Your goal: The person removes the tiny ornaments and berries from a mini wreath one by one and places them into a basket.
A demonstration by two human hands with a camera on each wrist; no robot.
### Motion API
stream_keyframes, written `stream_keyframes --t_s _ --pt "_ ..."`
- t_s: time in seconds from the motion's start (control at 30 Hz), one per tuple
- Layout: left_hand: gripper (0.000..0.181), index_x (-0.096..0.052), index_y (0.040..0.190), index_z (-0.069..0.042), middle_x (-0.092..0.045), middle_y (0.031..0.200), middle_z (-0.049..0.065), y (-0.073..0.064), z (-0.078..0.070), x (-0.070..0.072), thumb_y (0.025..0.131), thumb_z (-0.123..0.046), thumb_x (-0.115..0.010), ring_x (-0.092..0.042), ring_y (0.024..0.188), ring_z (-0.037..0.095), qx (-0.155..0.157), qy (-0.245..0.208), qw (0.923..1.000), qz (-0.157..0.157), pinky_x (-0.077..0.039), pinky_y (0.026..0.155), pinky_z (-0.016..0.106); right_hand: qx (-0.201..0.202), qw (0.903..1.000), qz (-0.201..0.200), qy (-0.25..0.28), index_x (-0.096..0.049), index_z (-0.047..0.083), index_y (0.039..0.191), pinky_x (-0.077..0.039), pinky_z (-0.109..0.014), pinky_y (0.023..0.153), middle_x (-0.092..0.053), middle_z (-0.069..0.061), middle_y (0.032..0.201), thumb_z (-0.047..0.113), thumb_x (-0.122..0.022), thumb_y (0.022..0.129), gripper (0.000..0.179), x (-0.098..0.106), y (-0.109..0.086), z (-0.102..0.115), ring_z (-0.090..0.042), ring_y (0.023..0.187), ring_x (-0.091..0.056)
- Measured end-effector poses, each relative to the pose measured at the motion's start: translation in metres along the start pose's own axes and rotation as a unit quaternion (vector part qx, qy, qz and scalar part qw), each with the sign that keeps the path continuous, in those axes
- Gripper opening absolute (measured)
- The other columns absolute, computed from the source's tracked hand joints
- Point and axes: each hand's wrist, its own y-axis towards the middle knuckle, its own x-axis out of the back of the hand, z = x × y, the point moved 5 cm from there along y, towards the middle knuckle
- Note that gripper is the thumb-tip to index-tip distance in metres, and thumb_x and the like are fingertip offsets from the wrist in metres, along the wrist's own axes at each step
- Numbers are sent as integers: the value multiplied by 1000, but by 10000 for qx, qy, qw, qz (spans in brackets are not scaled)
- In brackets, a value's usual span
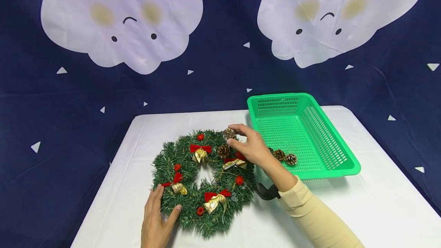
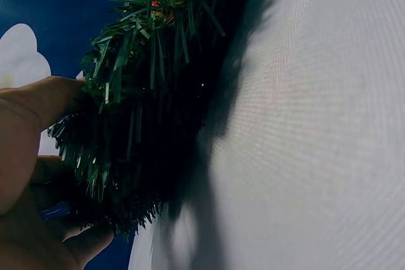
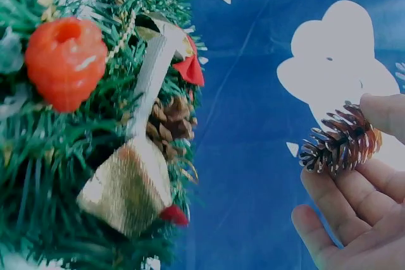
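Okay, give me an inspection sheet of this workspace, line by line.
Surface: white table, cloth-covered.
Job's things: wreath lying flat; pine cone pinched over its top edge; another cone on the wreath.
Clutter: green basket holding two cones.
Grippers: left hand presses the wreath's lower-left edge; right hand holds the pine cone.
Cables: nothing seen.
Surroundings: dark blue backdrop with white clouds.

head: above the near table edge, looking forward and down on the wreath (image 1: 203, 179) | left wrist: hard against wreath's near rim, facing across it | right wrist: close beside wreath's far side, facing backdrop | shared: wreath
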Motion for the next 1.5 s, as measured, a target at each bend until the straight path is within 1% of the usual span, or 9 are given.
stream_keyframes --t_s 0.07,0.23,0.43,0.67,0.8,1.03,1.13,1.3,1.5 --pt "76 -38 143 -3 -36 149 15 0 0 1 80 -26 -75 -27 138 41 -27 -3 10000 -47 -31 105 61 -75 9999 -41 89 -57 20 129 -47 -52 98 -58 -9 132 31 -69 86 46 4 -3 -3 -31 123 -54" --pt "76 -38 143 -3 -36 148 16 -1 -1 1 81 -28 -74 -28 138 42 -43 2 10000 -16 -32 104 62 -288 9991 -157 264 -56 21 130 -46 -53 100 -57 -10 134 32 -69 86 47 14 -11 -11 -34 124 -53" --pt "75 -38 143 -3 -37 148 16 -2 -2 1 81 -28 -73 -28 137 42 -71 53 9999 -53 -32 104 61 -572 9978 -197 280 -54 23 132 -47 -54 98 -57 -9 134 37 -68 86 49 26 -19 -22 -35 124 -52" --pt "76 -38 143 -2 -36 149 16 0 -1 1 81 -27 -74 -27 138 41 13 29 10000 38 -31 105 61 -383 9976 -558 108 -56 16 131 -48 -52 96 -63 -13 124 32 -68 87 49 50 -25 -39 -35 118 -57" --pt "76 -37 143 -2 -35 149 16 0 -1 1 81 -28 -73 -26 139 41 50 27 9999 100 -30 106 61 -452 9966 -685 62 -56 14 130 -49 -52 95 -63 -13 123 30 -68 87 48 62 -28 -52 -36 117 -57" --pt "76 -36 144 -3 -34 150 15 0 0 -1 82 -30 -73 -25 139 41 123 74 9998 146 -30 106 61 -615 9962 -597 -128 -54 10 132 -50 -52 93 -61 -17 125 30 -67 88 50 72 -32 -72 -39 117 -57" --pt "76 -37 144 -3 -35 150 15 0 0 -1 82 -29 -73 -26 139 41 98 67 9999 114 -30 106 61 -717 9957 -529 -259 -54 9 132 -51 -52 93 -61 -19 125 31 -66 89 50 75 -34 -79 -40 118 -56" --pt "76 -37 143 -3 -35 149 15 0 0 -1 81 -28 -73 -27 139 41 61 94 9999 73 -31 106 61 -804 9952 -372 -427 -53 8 133 -51 -52 91 -60 -20 125 33 -65 89 51 79 -38 -87 -40 118 -56" --pt "76 -38 143 -3 -36 149 15 1 0 -1 81 -28 -74 -27 139 41 74 98 9999 37 -31 105 61 -851 9942 -296 -579 -53 9 133 -52 -51 90 -62 -18 123 34 -65 89 51 82 -39 -95 -40 117 -57"
